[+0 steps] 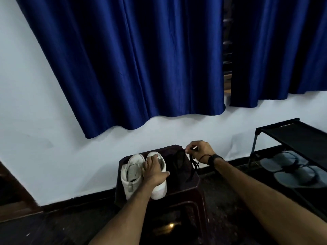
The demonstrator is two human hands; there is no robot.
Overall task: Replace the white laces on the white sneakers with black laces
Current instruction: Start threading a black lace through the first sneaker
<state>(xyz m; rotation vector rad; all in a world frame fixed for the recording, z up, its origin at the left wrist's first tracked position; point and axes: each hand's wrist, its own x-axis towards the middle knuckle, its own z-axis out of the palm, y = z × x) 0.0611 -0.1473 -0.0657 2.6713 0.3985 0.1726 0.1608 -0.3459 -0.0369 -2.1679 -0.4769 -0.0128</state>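
Your left hand (153, 170) rests on the right-hand sneaker (159, 188) of the pair, fingers spread flat over its opening and gripping nothing. The other sneaker (131, 175) touches it at its 9 o'clock. Both stand on the dark stool (192, 183), toes toward 12 o'clock, so their long axes run away from you. Your right hand (199, 151) pinches the black laces (193, 164), which dangle at the sneakers' 3 o'clock, just beside them. Whether white laces remain in the eyelets, you cannot tell. The left hand is nearer the shoes; the lace must travel toward 9 o'clock.
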